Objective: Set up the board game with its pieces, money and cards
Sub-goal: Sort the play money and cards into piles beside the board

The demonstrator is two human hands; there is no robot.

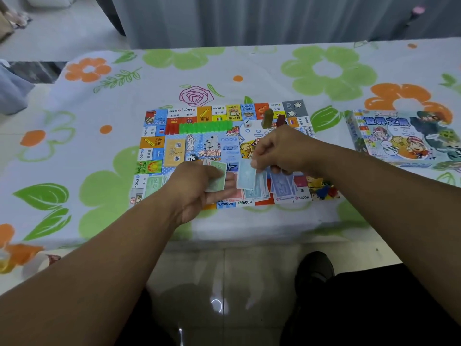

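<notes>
The game board [212, 143] is lying flat on the desk [99, 146], in the middle of its flowered cloth, and my hands are working over its near half. My left hand [199, 188] is gripping a small stack of notes [218, 177] with a green one on top, thumb pressing across it. My right hand [279, 148] is pinching a pale blue note [247, 177] by its top edge (the fingertips are blurred). Beside and below it, a fan of blue and pink notes [282, 187] is spreading on the board. A yellow card stack [174, 152] is sitting left of centre, with a row of green houses [205, 127] and some red houses [171, 128] beyond it. A white die [247, 123], an olive pawn [267, 118] and a dark red pawn [280, 120] are standing near the far edge. The box [404, 138] is lying well apart to my right.
</notes>
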